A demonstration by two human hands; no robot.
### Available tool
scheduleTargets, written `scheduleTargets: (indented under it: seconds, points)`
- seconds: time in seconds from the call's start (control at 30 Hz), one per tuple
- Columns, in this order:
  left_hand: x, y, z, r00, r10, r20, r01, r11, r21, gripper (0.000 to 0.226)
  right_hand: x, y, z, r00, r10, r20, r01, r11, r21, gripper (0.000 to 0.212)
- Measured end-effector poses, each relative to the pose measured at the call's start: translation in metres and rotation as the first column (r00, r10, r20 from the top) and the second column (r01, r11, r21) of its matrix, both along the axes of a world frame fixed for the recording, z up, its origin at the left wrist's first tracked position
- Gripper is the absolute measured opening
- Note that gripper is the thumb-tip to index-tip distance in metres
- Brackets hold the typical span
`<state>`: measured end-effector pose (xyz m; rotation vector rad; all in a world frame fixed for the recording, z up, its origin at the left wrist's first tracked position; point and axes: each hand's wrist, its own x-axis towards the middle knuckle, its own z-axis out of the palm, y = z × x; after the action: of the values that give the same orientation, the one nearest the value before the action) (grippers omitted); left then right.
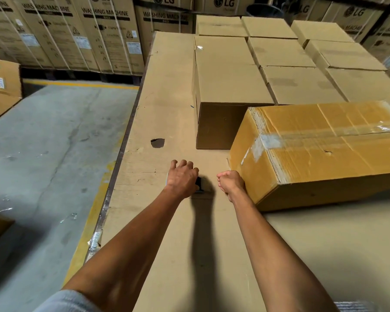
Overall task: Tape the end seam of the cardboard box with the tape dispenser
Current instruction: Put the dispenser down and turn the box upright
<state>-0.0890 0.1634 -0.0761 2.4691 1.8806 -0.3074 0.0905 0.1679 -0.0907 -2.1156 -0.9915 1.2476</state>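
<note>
A yellow-brown cardboard box (320, 149) lies on its side on the cardboard-covered table (167, 97), with clear tape along its top seam and down its left end. My right hand (231, 183) is curled against the box's lower left corner, touching it. My left hand (182, 177) rests on top of a dark tape dispenser (199, 184) lying on the table; only a small black part of the dispenser shows under the fingers.
Several plain brown boxes (225, 70) stand in rows behind the taped box. A hole (157, 143) is torn in the table's cardboard cover. The table's left edge drops to a concrete floor (43, 154) with yellow lines. Stacked washing-machine cartons (77, 34) line the back.
</note>
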Motion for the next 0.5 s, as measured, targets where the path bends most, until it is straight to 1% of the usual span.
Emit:
scheduleTargets:
  seconds: [0.03, 0.13, 0.23, 0.3, 0.37, 0.5]
  points:
    - [0.002, -0.002, 0.005, 0.999, 0.015, 0.03, -0.015, 1.0, 0.012, 0.048, -0.003, -0.005, 0.017, 0.997, 0.049, 0.061, -0.05, 0.998, 0.03, 0.022]
    - [0.008, -0.009, 0.029, 0.99, 0.053, 0.132, -0.063, 0.995, 0.073, 0.049, -0.01, -0.016, 0.064, 0.959, 0.156, 0.236, -0.186, 0.977, 0.108, 0.035]
    - [0.018, -0.018, 0.053, 0.975, 0.045, 0.22, -0.074, 0.989, 0.125, 0.051, -0.014, -0.024, 0.104, 0.919, 0.23, 0.32, -0.296, 0.939, 0.175, 0.044]
    - [0.026, -0.028, 0.068, 0.968, -0.008, 0.251, -0.034, 0.986, 0.164, 0.053, -0.012, -0.032, 0.128, 0.88, 0.261, 0.396, -0.368, 0.903, 0.223, 0.045]
    - [0.034, -0.037, 0.082, 0.955, -0.067, 0.288, 0.006, 0.979, 0.206, 0.055, -0.005, -0.042, 0.149, 0.846, 0.259, 0.467, -0.428, 0.851, 0.304, 0.043]
    - [0.059, -0.06, 0.113, 0.906, -0.18, 0.384, 0.058, 0.949, 0.31, 0.057, 0.024, -0.071, 0.188, 0.828, 0.145, 0.541, -0.459, 0.73, 0.506, 0.044]
